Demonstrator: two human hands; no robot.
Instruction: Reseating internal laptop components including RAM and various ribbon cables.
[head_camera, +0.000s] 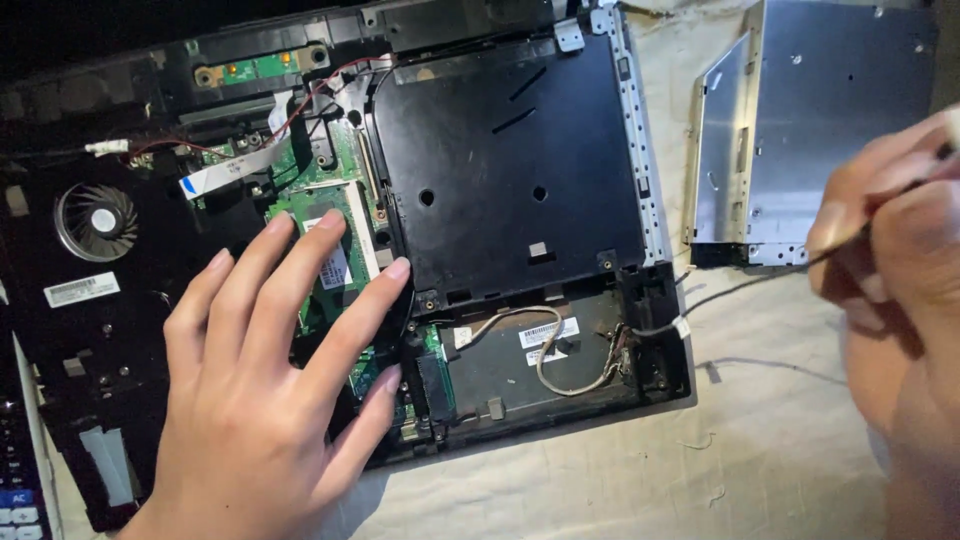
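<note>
**Fingers flat on the board, thin cable pulled out to the right**

Fingers (330, 225) of our left hand (255, 400) are spread wide and lying flat on the open laptop base (510, 170), tips resting on the green memory module (335, 255) and the board around it. Our right hand (900, 290) is at the right edge of the scene, blurred, its fingers (850, 215) pinched together on a thin dark cable (740, 285). That cable runs left across the cloth-covered tabletop (700, 470) to the near right corner of the base, where it meets a loop of pale wires (560, 350) beside two white stickers.

What we'd say about doing this well: keep the left palm's weight on the plastic frame rather than the memory module, since those fingertips are right on bare electronics. Pull the cable along the line it already lies in, low and level, not up, so it doesn't snag on the corner post. If it resists, we'd stop and check the pale loop for a clip or connector; we can't tell from here whether it's free.

The silver optical drive (820, 130) sits far right, apart from the base, and the fan (97, 222) is on the far left.
</note>
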